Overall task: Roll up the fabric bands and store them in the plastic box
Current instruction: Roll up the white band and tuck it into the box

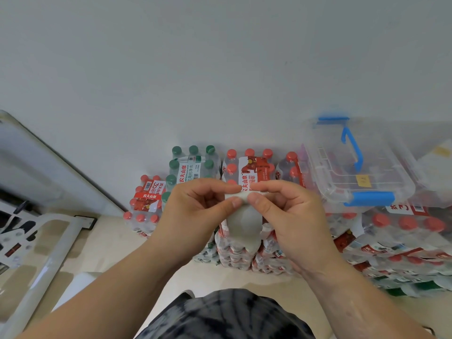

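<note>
A white fabric band point(244, 223) hangs down between my two hands in mid-air, its top end turned into a small roll. My left hand point(195, 211) pinches the roll's left side with thumb and fingers. My right hand point(291, 211) pinches its right side the same way. The clear plastic box point(354, 167), with blue handle and blue latches and its lid closed, sits to the right on stacked packs of water bottles. What the box holds cannot be made out.
Shrink-wrapped packs of bottled water, with red caps point(249, 165) and green caps point(193, 162), are stacked against the pale wall ahead and to the right. A white metal frame point(56, 231) lies on the floor at the left. My dark patterned clothing point(227, 316) fills the bottom.
</note>
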The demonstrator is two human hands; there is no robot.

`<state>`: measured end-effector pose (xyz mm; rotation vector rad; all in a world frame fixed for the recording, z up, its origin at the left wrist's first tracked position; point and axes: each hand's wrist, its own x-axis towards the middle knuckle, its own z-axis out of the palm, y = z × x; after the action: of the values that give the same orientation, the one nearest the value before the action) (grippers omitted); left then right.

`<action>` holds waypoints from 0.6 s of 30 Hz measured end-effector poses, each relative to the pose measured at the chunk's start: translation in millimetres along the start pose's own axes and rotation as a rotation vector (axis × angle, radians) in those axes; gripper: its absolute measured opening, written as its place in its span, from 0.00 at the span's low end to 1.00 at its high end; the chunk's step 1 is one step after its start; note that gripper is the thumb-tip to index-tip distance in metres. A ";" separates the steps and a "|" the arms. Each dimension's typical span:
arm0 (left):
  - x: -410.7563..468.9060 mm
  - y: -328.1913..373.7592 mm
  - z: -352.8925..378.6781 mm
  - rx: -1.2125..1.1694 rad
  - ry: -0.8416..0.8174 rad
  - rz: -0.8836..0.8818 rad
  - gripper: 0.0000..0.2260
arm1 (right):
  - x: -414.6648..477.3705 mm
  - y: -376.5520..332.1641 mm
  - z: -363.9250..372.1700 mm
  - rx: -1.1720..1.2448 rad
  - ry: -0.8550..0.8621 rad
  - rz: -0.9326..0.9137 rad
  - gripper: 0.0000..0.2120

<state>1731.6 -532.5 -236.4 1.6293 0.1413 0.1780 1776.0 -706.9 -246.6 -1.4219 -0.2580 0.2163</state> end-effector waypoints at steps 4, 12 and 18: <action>1.3 0.3 1.7 -0.039 0.006 0.009 0.16 | 2.6 1.2 -1.7 0.000 -0.008 -0.010 0.09; 3.8 -0.8 3.4 -0.034 0.011 0.024 0.12 | 5.3 0.8 -2.5 0.025 -0.047 -0.008 0.10; 6.2 -1.3 1.7 -0.055 -0.005 0.044 0.11 | 6.5 1.4 -3.4 0.019 -0.051 -0.033 0.10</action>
<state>1738.0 -532.8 -237.6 1.5789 0.0965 0.2100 1783.3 -707.9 -248.1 -1.3931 -0.3202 0.2273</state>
